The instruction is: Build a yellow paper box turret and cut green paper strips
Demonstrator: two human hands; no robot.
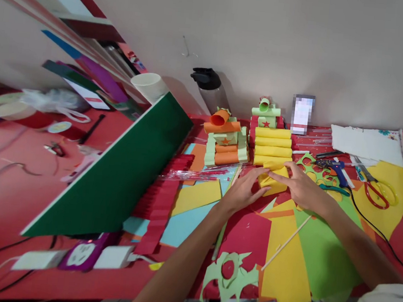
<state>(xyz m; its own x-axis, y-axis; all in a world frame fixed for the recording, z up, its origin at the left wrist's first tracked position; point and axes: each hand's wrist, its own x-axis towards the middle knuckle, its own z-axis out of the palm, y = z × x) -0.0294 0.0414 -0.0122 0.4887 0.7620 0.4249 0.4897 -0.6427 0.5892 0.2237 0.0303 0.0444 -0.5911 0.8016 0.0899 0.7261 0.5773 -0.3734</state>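
Note:
At the middle of the work area, my left hand and my right hand hold a folded yellow paper piece between them. My fingertips meet over its top, and the fingers hide part of it. Right behind it lies a row of yellow paper rolls. A small green and red paper model with a star stands beyond the rolls. To their left sits an orange and pale green paper tank. A thin wooden stick lies on yellow paper in front of my right hand.
A hot glue gun and red-handled scissors lie at the right. A phone leans on the wall beside a dark-lidded bottle. On the left, a green board stands tilted over a power strip. Cut-out scraps lie in front.

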